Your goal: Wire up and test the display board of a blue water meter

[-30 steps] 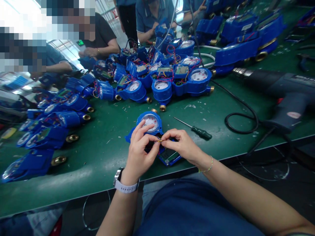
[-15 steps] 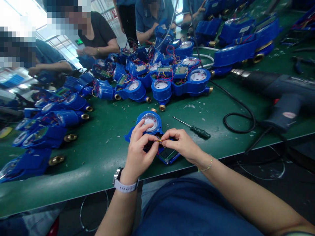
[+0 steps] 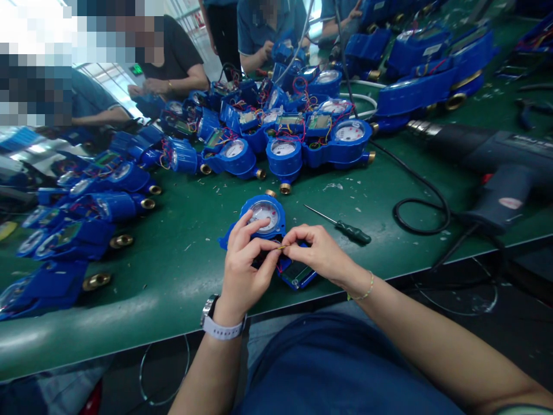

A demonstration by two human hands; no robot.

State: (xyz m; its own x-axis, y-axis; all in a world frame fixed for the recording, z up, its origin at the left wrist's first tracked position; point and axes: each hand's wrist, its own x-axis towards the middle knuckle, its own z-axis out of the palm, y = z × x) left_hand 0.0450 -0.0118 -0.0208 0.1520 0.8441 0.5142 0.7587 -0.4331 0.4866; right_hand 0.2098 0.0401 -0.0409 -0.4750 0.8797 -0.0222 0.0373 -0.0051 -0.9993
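A blue water meter with a round dial lies on the green table before me. Thin wires, one of them yellow, are pinched between the fingertips of both hands just over the meter's near side. My left hand grips them from the left, its other fingers lying over the dial. From the right, my right hand holds them between thumb and forefinger. Beneath the right hand sits a blue-framed display module, partly covered. What the fingertips cover of the wires cannot be made out.
A green-handled screwdriver lies right of the meter. Farther right rests a heat gun with a looped black cable. Many blue meters with loose wires crowd the back and left. Co-workers sit across the table.
Both hands stay over the meter with the wires pinched; the fingertips have drawn slightly closer together. The camera view has shifted a little.
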